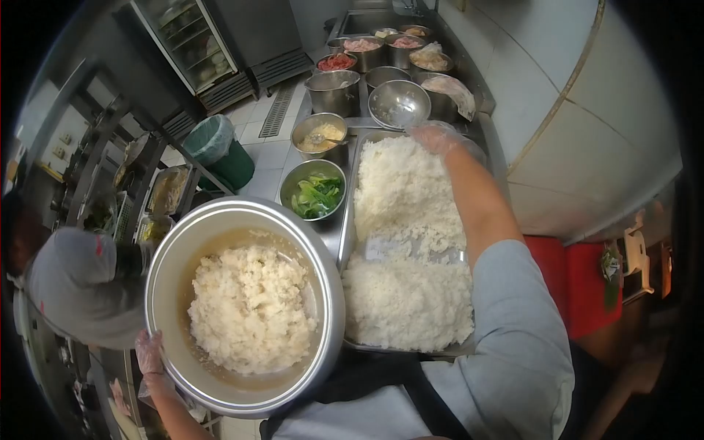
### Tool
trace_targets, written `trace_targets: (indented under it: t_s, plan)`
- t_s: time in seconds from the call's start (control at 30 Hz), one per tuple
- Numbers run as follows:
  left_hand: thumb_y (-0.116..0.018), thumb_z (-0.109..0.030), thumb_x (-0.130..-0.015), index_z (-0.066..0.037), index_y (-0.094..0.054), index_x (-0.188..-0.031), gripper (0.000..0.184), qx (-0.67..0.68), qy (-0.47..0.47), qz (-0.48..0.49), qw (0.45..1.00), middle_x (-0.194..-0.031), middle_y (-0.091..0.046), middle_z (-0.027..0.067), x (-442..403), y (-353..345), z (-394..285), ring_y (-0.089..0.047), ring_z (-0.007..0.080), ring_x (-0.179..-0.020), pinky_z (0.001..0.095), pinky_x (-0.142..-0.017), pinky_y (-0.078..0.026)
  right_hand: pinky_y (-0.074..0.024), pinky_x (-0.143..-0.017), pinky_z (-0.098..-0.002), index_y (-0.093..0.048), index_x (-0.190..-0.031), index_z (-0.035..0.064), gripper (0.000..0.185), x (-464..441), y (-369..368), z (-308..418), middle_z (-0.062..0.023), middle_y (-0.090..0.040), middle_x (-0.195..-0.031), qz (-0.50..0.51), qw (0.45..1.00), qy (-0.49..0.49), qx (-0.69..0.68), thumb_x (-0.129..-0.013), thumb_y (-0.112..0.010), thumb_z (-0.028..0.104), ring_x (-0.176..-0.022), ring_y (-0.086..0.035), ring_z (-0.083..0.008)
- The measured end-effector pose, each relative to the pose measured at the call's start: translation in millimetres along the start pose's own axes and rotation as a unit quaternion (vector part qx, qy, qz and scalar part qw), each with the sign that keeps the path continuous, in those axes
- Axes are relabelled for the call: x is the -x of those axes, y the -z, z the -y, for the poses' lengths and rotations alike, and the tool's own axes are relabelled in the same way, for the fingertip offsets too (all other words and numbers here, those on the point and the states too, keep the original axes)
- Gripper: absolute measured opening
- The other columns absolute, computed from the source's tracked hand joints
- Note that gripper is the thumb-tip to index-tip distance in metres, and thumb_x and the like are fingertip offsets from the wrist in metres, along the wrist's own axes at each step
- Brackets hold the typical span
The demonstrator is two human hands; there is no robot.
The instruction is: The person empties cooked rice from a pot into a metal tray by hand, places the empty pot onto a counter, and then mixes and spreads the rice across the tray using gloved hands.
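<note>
My left hand (149, 353), in a clear plastic glove, grips the outside of a large round metal rice pot (334, 293) by its left rim. The pot is tipped toward me, and a mound of cooked rice (249, 308) lies inside. My right hand (436, 138), also gloved, is at the far right corner of a long metal tray (348, 242), beside the rice there. Its fingers are too unclear to read. Two heaps of white rice fill the tray, a far one (400, 183) and a near one (411, 304), with bare metal showing between them.
Beyond the tray stand an upturned-looking steel bowl (400, 104), a steel pot (334, 92) and several containers of food. A bowl of green leaves (317, 196) and one with a spoon (320, 136) are left of the tray. A green bin (231, 165) and another person (84, 286) are left.
</note>
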State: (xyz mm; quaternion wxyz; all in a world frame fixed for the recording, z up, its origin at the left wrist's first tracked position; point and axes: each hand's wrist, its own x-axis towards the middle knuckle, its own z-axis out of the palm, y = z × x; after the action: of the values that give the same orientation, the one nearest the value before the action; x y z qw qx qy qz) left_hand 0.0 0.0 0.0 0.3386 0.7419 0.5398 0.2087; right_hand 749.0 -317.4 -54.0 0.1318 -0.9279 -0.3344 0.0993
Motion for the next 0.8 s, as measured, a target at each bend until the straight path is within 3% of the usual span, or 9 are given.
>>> trace_targets:
  t_s: [0.1, 0.27, 0.43, 0.57, 0.67, 0.7, 0.77, 0.8]
  plan:
    - [-0.061, -0.019, -0.079, 0.001, -0.061, -0.099, 0.029, 0.019, -0.036, -0.016, 0.999, -0.081, -0.058, 0.003, -17.4, -19.4, -12.4, -0.051, 0.0111, -0.073, 0.025, -0.068, -0.041, -0.036, -0.096, -0.0337, -0.061, -0.11, 0.0057, 0.067, -28.4, 6.4, -1.6, -0.0134, -0.061, -0.112, -0.063, 0.998, 0.007, 0.028, -0.085, -0.031, 0.06, -0.11, -0.054, -0.027]
    - [-0.059, -0.018, -0.078, 0.002, -0.06, -0.1, 0.029, 0.026, -0.032, -0.006, 0.999, -0.083, -0.058, 0.0028, -21.5, 2.3, -5.0, -0.051, 0.0102, -0.075, 0.0258, -0.07, -0.041, -0.0421, -0.09, -0.0344, -0.058, -0.113, 0.0034, 0.065, 13.6, 8.9, 18.8, -0.0126, -0.061, -0.114, 0.03, 0.998, -0.031, -0.038, -0.084, -0.042, 0.059, -0.105, -0.057, -0.0282]
    - [-0.059, -0.018, -0.078, 0.001, -0.06, -0.101, 0.03, 0.026, -0.033, -0.004, 0.999, -0.088, -0.058, 0.004, -28.9, -11.8, -5.5, -0.051, 0.0111, -0.078, 0.0262, -0.072, -0.041, -0.0375, -0.094, -0.0379, -0.062, -0.11, 0.0058, 0.064, -0.6, -19.8, -13.7, -0.0132, -0.059, -0.116, 0.015, 0.997, 0.028, -0.074, -0.085, -0.035, 0.058, -0.111, -0.053, -0.0289]
    - [-0.059, -0.019, -0.079, 0.001, -0.059, -0.102, 0.031, 0.057, -0.051, 0.018, 0.997, -0.089, -0.057, 0.0038, -45.4, -3.6, 16.7, -0.05, 0.0117, -0.079, 0.0261, -0.072, -0.041, -0.0372, -0.095, -0.0388, -0.061, -0.11, 0.004, 0.063, 45.7, 8.4, 4.6, -0.0144, -0.059, -0.117, 0.02, 0.995, -0.055, -0.086, -0.085, -0.039, 0.058, -0.112, -0.052, -0.0306]
    - [-0.058, -0.018, -0.079, 0.001, -0.059, -0.104, 0.031, 0.068, -0.027, 0.031, 0.997, -0.089, -0.057, 0.003, -44.4, -6.7, -11.9, -0.05, 0.0115, -0.078, 0.0257, -0.071, -0.041, -0.0369, -0.095, -0.0393, -0.061, -0.11, 0.0026, 0.066, 3.2, 37.9, -51.5, -0.0151, -0.058, -0.118, 0.051, 0.976, -0.066, -0.203, -0.084, -0.041, 0.06, -0.112, -0.052, -0.0305]
    - [-0.058, -0.018, -0.079, 0.001, -0.058, -0.104, 0.031, 0.069, -0.017, 0.031, 0.997, -0.089, -0.057, 0.0028, -43.8, -8.2, -21.6, -0.05, 0.0113, -0.078, 0.0255, -0.071, -0.04, -0.0378, -0.097, -0.0389, -0.062, -0.108, 0.0037, 0.053, -11.8, 39.0, -70.8, -0.0149, -0.059, -0.116, -0.013, 0.954, -0.097, -0.283, -0.088, -0.043, 0.049, -0.111, -0.052, -0.0314]
    - [-0.058, -0.018, -0.079, 0.0, -0.058, -0.105, 0.032, 0.033, -0.016, 0.021, 0.999, -0.088, -0.057, 0.0021, -45.9, -6.3, -22.1, -0.049, 0.0107, -0.077, 0.0251, -0.07, -0.04, -0.0416, -0.095, -0.0384, -0.063, -0.106, 0.0057, 0.03, -12.4, 50.3, -85.4, -0.0152, -0.06, -0.112, -0.031, 0.999, 0.021, -0.012, -0.086, -0.048, 0.023, -0.11, -0.053, -0.0315]
    - [-0.058, -0.017, -0.079, 0.0, -0.058, -0.106, 0.032, 0.015, -0.016, 0.015, 1.0, -0.088, -0.057, 0.0017, -48.4, -5.1, -18.4, -0.049, 0.0104, -0.077, 0.0248, -0.07, -0.04, -0.0426, -0.094, -0.0385, -0.063, -0.105, 0.0062, 0.028, -15.1, 57.4, -79.5, -0.0151, -0.06, -0.112, 0.023, 0.983, 0.047, 0.175, -0.084, -0.049, 0.017, -0.11, -0.053, -0.0312]
